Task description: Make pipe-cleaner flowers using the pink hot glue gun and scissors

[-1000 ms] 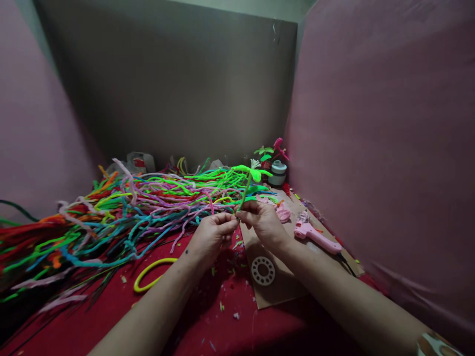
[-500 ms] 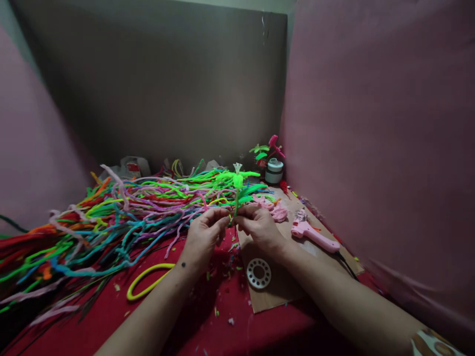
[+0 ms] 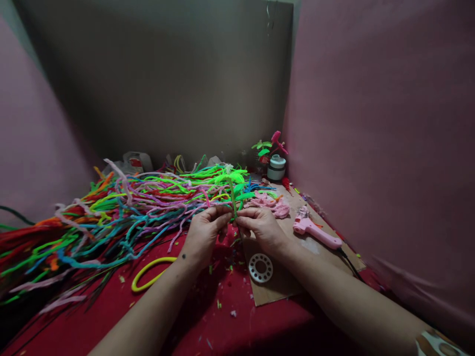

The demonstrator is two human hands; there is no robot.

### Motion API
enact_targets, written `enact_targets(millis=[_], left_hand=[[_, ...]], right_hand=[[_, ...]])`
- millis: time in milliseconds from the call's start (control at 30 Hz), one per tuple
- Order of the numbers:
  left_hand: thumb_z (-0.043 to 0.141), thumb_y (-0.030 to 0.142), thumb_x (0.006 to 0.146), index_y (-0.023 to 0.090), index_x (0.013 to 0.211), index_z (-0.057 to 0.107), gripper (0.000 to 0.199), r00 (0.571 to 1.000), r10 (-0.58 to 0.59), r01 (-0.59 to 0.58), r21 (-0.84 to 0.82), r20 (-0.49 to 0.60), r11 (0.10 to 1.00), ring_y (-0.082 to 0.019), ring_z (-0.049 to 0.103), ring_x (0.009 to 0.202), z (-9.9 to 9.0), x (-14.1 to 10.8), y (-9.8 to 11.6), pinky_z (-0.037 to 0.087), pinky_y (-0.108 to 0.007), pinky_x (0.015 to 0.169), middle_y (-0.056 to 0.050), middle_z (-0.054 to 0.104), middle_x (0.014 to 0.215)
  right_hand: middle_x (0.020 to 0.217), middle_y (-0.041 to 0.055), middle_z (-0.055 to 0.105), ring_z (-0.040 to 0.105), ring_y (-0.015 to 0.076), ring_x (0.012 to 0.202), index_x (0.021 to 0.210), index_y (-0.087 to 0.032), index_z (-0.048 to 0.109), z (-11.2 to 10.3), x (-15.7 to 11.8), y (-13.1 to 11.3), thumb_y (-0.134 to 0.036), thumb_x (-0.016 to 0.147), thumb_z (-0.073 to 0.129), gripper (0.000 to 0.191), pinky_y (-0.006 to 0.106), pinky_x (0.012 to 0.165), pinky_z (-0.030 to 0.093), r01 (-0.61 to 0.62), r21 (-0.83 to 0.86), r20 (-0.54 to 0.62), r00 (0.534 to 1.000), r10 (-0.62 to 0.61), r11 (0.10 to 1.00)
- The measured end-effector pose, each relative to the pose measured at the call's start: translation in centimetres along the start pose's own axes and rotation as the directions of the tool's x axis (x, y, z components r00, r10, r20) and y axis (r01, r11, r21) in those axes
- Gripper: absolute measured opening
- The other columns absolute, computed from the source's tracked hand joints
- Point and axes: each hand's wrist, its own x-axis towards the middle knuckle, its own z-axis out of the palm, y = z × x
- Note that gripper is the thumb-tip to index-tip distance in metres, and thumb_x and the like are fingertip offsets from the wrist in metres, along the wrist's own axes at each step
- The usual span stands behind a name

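Note:
A green pipe-cleaner flower [image 3: 233,179] with a whitish centre and green leaves stands upright between my hands, over the near edge of the cardboard. The fingertips of my left hand [image 3: 208,230] pinch the lower stem from the left. From the right, my right hand [image 3: 261,227] pinches the same stem, thumb and forefinger closed on it. The two sets of fingertips nearly meet, and the stem's lowest end is partly hidden by them.
Many coloured pipe cleaners [image 3: 148,207] cover the left. A yellow ring [image 3: 139,278] lies near my left forearm. On the cardboard [image 3: 278,291] are a white holed disc [image 3: 261,268], a pink glue gun [image 3: 319,233] and pink pieces [image 3: 276,203]. Behind stands a white jar [image 3: 276,167].
The flower's head has tipped slightly left and turned, with its leaves now closer to the stem. Both hands keep their pinch. The whole view has shifted slightly.

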Motion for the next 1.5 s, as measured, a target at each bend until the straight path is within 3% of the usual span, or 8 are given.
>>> enact_targets(millis=[467, 567, 800, 1000, 1133, 1300, 1400, 1500], left_hand=[[0.073, 0.033, 0.066, 0.013, 0.086, 0.066, 0.03, 1.0, 0.021, -0.021, 0.04, 0.013, 0.999, -0.006, 0.04, 0.043, -0.2, 0.2, 0.0, 0.032, -0.018, 0.041, 0.004, 0.054, 0.053], [0.075, 0.029, 0.062, 0.014, 0.072, 0.064, 0.022, 0.999, 0.043, -0.043, 0.053, 0.006, 0.998, -0.006, 0.04, 0.041, -0.2, 0.2, 0.1, 0.031, -0.019, 0.04, 0.005, 0.052, 0.05], [0.071, 0.028, 0.067, 0.014, 0.061, 0.059, 0.019, 0.991, 0.132, -0.132, 0.102, 0.003, 0.986, -0.005, 0.039, 0.039, 0.1, 3.4, 3.4, 0.029, -0.018, 0.038, 0.005, 0.047, 0.046], [0.074, 0.023, 0.058, 0.012, 0.056, 0.058, 0.019, 0.994, 0.003, -0.017, 0.124, 0.111, 0.992, -0.005, 0.039, 0.033, 4.5, 9.4, 4.0, 0.026, -0.019, 0.034, 0.003, 0.049, 0.042], [0.078, 0.02, 0.053, 0.012, 0.047, 0.057, 0.024, 0.975, -0.075, 0.031, 0.202, 0.211, 0.979, -0.006, 0.04, 0.031, 8.0, 12.9, 1.9, 0.025, -0.02, 0.033, 0.001, 0.05, 0.04], [0.08, 0.025, 0.056, 0.012, 0.049, 0.057, 0.027, 0.957, -0.153, 0.083, 0.271, 0.247, 0.959, -0.007, 0.039, 0.031, 10.7, 16.0, -0.6, 0.028, -0.022, 0.034, 0.002, 0.047, 0.039], [0.073, 0.029, 0.069, 0.01, 0.07, 0.064, 0.022, 0.945, -0.221, 0.142, 0.305, 0.242, 0.942, -0.011, 0.053, 0.046, 11.9, 17.3, -1.8, 0.042, -0.025, 0.044, -0.003, 0.06, 0.059], [0.058, 0.032, 0.085, 0.013, 0.109, 0.059, 0.031, 0.921, -0.31, 0.219, 0.347, 0.234, 0.912, -0.019, 0.062, 0.087, 12.8, 18.1, -2.6, 0.053, -0.037, 0.073, -0.009, 0.062, 0.105]], right_hand=[[0.062, -0.0022, 0.059, 0.046, 0.0092, 0.059, 0.071, -0.014, 0.071, 0.0, 0.0, -0.1, -0.02, 0.067, 0.062, 0.012, 0.023, 0.061, 0.037, 0.08, -0.146, -0.002, 0.997, -0.081, 0.986], [0.064, -0.0009, 0.061, 0.048, 0.0108, 0.061, 0.072, -0.013, 0.072, 0.2, 0.0, -0.3, -0.019, 0.067, 0.06, 0.014, 0.024, 0.062, 0.038, 0.114, -0.231, 0.007, 0.993, -0.116, 0.966], [0.056, -0.004, 0.05, 0.042, 0.0091, 0.05, 0.072, -0.016, 0.061, 0.1, 0.3, 0.6, -0.035, 0.08, 0.051, 0.023, 0.021, 0.049, 0.032, 0.072, -0.185, -0.154, 0.983, -0.102, 0.98], [0.045, -0.0059, 0.035, 0.032, 0.0082, 0.047, 0.047, -0.018, 0.041, -0.1, 0.5, 1.7, -0.018, 0.072, 0.047, 0.027, 0.022, 0.048, 0.025, 0.057, -0.412, -0.114, 0.987, -0.114, 0.91], [0.048, -0.0024, 0.049, 0.041, 0.0106, 0.053, 0.051, -0.016, 0.054, -0.4, 1.0, 2.1, -0.017, 0.072, 0.048, 0.021, 0.022, 0.052, 0.029, 0.063, -0.657, -0.115, 0.976, -0.183, 0.751], [0.065, 0.0082, 0.069, 0.056, 0.0152, 0.057, 0.068, -0.015, 0.07, -0.5, 1.0, 1.7, -0.022, 0.074, 0.048, 0.024, 0.025, 0.053, 0.032, 0.02, -0.856, -0.06, 0.989, -0.138, 0.516], [0.079, 0.0137, 0.073, 0.065, 0.0222, 0.068, 0.08, -0.015, 0.073, -0.3, 0.8, 1.2, -0.025, 0.074, 0.049, 0.027, 0.027, 0.056, 0.038, 0.035, -0.904, 0.002, 0.997, -0.078, 0.427], [0.086, 0.0174, 0.073, 0.068, 0.0282, 0.076, 0.086, -0.012, 0.074, -0.2, 0.7, 0.9, -0.026, 0.074, 0.048, 0.031, 0.031, 0.06, 0.043, 0.019, -0.92, 0.011, 1.0, -0.023, 0.391]])
